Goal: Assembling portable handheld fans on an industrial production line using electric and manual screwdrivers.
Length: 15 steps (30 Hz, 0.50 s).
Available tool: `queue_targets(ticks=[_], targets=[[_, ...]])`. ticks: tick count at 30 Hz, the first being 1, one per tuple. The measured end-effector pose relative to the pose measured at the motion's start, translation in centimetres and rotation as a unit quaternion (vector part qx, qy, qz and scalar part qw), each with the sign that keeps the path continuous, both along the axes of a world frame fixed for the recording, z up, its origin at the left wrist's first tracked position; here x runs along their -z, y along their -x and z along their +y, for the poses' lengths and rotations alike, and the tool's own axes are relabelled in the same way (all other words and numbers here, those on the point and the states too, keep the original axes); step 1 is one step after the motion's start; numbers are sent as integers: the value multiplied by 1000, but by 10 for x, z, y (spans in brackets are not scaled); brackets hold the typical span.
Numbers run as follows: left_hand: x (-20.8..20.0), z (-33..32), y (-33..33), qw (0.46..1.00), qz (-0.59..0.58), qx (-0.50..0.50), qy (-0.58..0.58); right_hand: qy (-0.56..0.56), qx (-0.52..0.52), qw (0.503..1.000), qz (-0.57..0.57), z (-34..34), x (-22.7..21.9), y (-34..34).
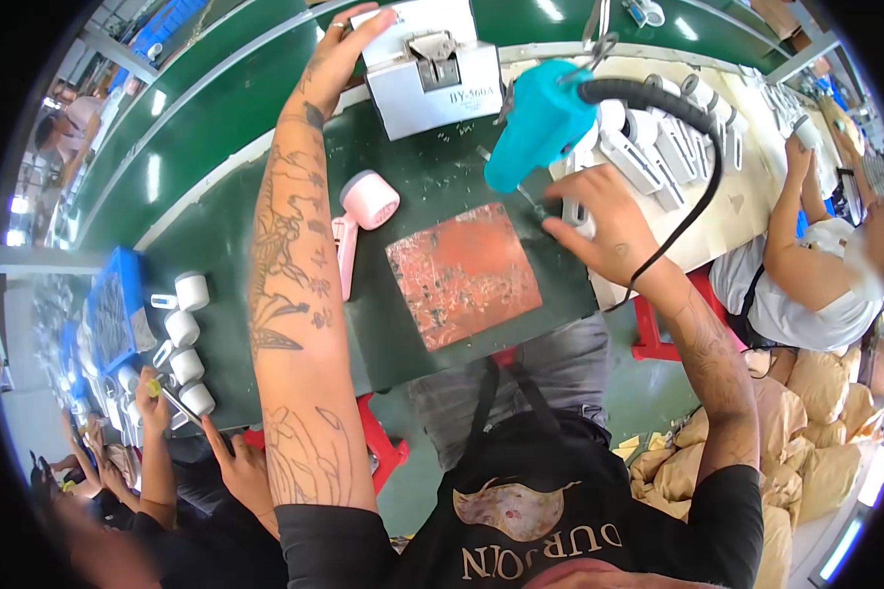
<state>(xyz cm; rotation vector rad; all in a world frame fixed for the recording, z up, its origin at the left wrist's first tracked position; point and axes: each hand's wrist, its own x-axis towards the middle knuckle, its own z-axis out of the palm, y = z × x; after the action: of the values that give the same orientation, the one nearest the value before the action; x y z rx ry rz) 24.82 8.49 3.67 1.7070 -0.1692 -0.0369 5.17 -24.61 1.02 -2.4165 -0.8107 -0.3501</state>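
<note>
My left hand [339, 54] reaches to the far side, fingers extended beside the upper left edge of a white box-shaped machine [398, 98] with a metal slot on its front. Whether it touches the machine I cannot tell. My right hand [607, 221] is open, thumb and fingers apart, just below a hanging teal power screwdriver [542, 123] with a black cable. A thin shaft [532, 201] shows near those fingertips. Between my arms lies a worn red mat [467, 275]. Left of the mat, a pink handheld device [371, 199] with a round head rests on the green table.
Several white devices [648, 147] lie on the beige board [697, 221] at right, where a co-worker [805, 255] sits. At left stand more white devices [187, 329], a blue tray [118, 309] and a co-worker's hands [236, 471]. Brown sacks [815, 422] are piled at lower right.
</note>
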Motion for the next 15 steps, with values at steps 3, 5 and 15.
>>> queue_targets(ticks=[3, 5, 15], targets=[[5, -16, -2, 998, 30, 4, 57, -92, 51, 989, 103, -14, -2, 3], [7, -16, -4, 999, -5, 7, 35, -163, 39, 974, 149, -11, -6, -4], [6, 2, -11, 995, 29, 70, 60, -107, 23, 989, 103, 27, -20, -26]])
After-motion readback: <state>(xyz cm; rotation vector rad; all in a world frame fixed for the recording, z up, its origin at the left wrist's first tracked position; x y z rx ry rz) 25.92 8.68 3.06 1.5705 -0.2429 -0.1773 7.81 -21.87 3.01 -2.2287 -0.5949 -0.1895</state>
